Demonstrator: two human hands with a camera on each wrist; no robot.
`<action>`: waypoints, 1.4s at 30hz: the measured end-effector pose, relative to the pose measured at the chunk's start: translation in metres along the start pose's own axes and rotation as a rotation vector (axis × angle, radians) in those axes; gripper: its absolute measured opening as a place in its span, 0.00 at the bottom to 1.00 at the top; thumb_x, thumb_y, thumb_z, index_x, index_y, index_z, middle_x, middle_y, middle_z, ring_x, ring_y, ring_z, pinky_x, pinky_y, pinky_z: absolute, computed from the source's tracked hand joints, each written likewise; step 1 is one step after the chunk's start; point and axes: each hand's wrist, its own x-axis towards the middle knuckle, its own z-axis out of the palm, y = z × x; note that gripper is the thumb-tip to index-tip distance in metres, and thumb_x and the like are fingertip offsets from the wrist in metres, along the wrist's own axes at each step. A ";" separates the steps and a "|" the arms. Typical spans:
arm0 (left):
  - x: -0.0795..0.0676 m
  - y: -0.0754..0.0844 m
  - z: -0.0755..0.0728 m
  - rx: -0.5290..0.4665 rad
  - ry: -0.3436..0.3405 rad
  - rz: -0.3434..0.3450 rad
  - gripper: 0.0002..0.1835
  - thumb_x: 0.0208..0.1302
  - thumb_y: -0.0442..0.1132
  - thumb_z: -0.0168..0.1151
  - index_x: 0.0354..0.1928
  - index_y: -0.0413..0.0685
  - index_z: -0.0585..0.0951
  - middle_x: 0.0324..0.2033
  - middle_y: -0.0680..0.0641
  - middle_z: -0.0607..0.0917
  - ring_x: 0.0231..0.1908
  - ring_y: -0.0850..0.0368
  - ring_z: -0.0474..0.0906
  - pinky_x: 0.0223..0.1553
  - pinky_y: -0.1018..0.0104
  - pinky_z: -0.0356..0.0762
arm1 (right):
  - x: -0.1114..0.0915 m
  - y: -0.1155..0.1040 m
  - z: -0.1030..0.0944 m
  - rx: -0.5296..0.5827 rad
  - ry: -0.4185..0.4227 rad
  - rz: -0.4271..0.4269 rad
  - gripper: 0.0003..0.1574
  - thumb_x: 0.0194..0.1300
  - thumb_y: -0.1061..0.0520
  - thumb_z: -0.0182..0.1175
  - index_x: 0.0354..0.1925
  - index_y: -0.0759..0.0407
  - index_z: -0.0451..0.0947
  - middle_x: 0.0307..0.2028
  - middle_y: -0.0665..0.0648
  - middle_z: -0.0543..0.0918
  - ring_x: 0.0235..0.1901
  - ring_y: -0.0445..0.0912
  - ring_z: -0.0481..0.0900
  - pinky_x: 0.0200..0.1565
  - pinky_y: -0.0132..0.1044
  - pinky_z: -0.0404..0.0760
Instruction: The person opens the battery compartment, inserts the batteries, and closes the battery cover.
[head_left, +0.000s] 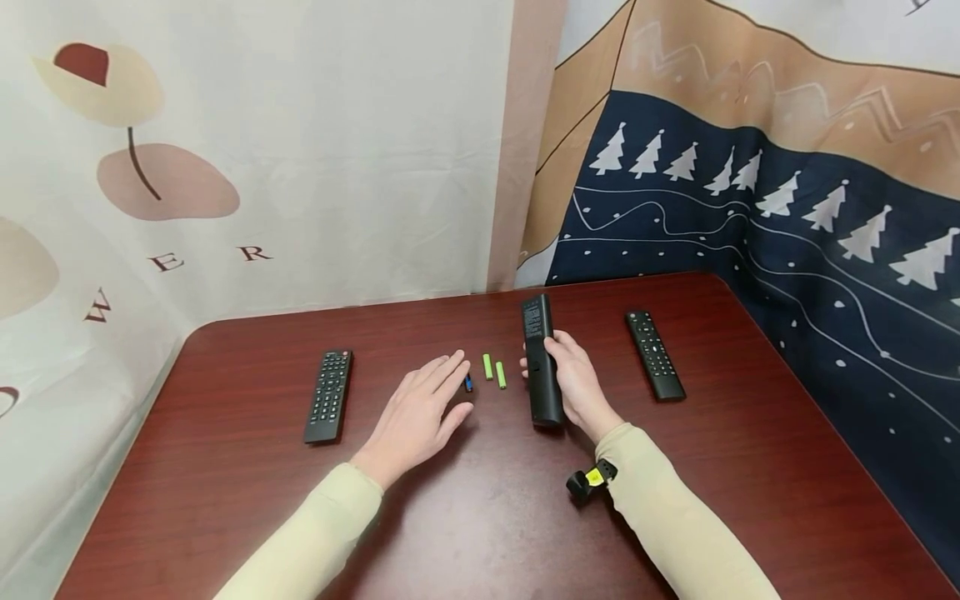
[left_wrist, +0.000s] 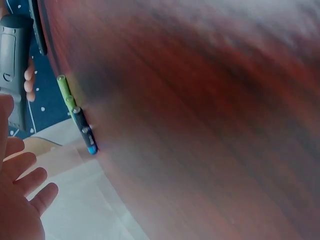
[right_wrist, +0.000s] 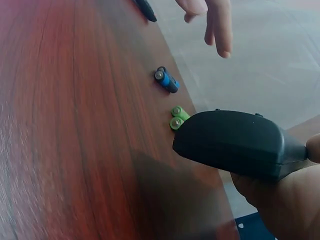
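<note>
My right hand (head_left: 581, 385) grips a black remote control (head_left: 546, 387), its back with the label and battery cover facing up. The right wrist view shows the near end of this remote (right_wrist: 230, 142) above the table. My left hand (head_left: 412, 417) is held above the table with its fingers extended and nothing in them. Just past its fingertips lies a blue-and-black battery (head_left: 468, 383), partly hidden by the hand; the right wrist view shows a pair of blue batteries (right_wrist: 167, 82). Two green batteries (head_left: 494, 373) lie side by side between the hands.
One black remote (head_left: 327, 398) lies buttons up on the left of the reddish-brown table (head_left: 480, 517). Another remote (head_left: 655, 356) lies buttons up on the right. Printed curtains (head_left: 375, 167) hang behind the table. A small black device (head_left: 588, 481) is strapped at the right wrist.
</note>
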 end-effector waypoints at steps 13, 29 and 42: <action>-0.009 -0.018 -0.009 0.047 -0.003 -0.032 0.31 0.71 0.46 0.65 0.70 0.38 0.74 0.70 0.40 0.75 0.67 0.40 0.73 0.66 0.44 0.70 | 0.002 -0.008 -0.016 -0.180 0.047 -0.031 0.26 0.83 0.53 0.45 0.72 0.63 0.64 0.61 0.74 0.75 0.51 0.60 0.82 0.44 0.38 0.84; -0.020 -0.040 -0.022 0.073 -0.027 -0.130 0.31 0.72 0.46 0.63 0.70 0.36 0.74 0.71 0.38 0.74 0.67 0.38 0.72 0.65 0.42 0.71 | 0.006 -0.014 -0.037 -0.456 0.095 -0.108 0.29 0.78 0.54 0.56 0.68 0.67 0.67 0.56 0.70 0.79 0.50 0.60 0.84 0.44 0.34 0.82; -0.028 -0.059 -0.029 0.095 -0.075 -0.241 0.31 0.73 0.46 0.61 0.71 0.35 0.72 0.71 0.35 0.72 0.67 0.35 0.70 0.66 0.36 0.68 | 0.010 -0.017 -0.053 -0.719 0.192 -0.165 0.37 0.72 0.49 0.64 0.67 0.72 0.68 0.55 0.71 0.82 0.53 0.61 0.83 0.56 0.53 0.81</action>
